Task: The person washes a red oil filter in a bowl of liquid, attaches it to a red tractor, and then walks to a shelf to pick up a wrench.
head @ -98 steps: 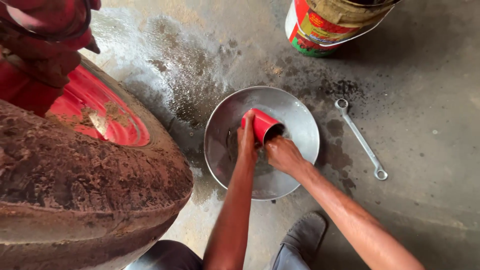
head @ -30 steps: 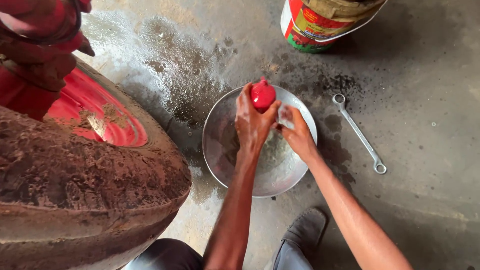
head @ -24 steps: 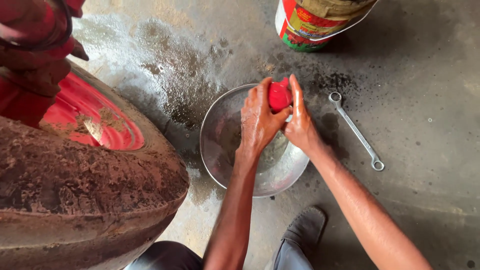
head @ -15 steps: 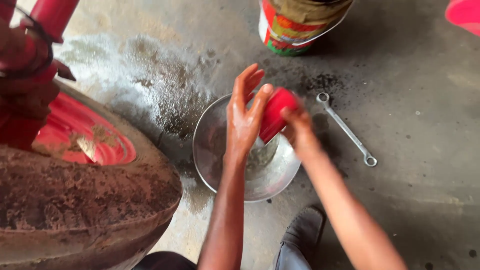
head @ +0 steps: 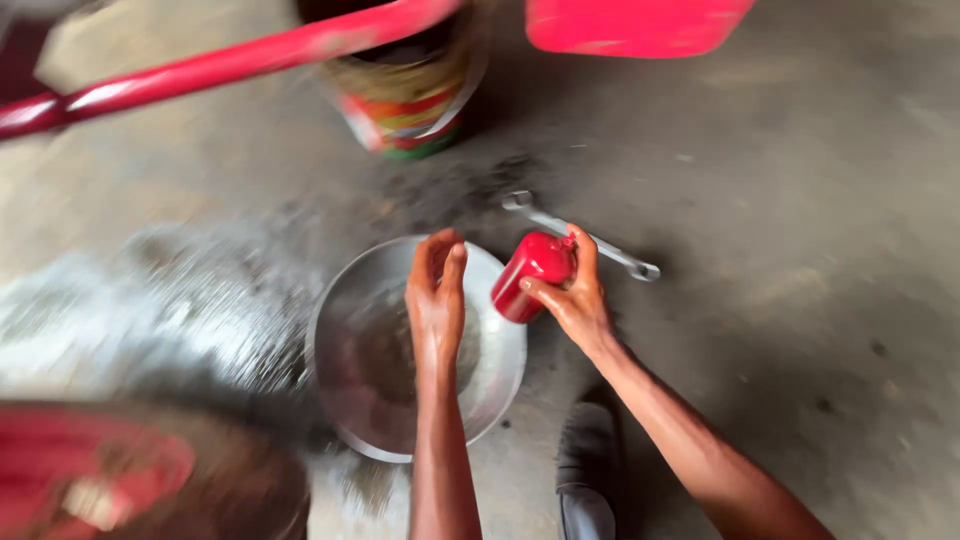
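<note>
My right hand [head: 577,300] grips a small red cup-shaped part [head: 532,274], holding it tilted above the right rim of a round metal basin [head: 350,350] that sits on the concrete floor. My left hand [head: 436,298] hovers over the middle of the basin with its fingers straight and apart, holding nothing, a few centimetres left of the red part. The picture is blurred by head motion.
A metal spanner [head: 580,236] lies on the floor just behind my right hand. A striped paint bucket [head: 405,100] stands farther back. A red bar [head: 230,62] crosses the top left, a red panel [head: 630,22] is at the top. A tyre [head: 150,480] fills the lower left; my shoe [head: 588,470] is below.
My left hand has let go of the red part and opened; my right hand now holds it alone, lifted toward the basin's right rim. The view has swung away from the tyre.
</note>
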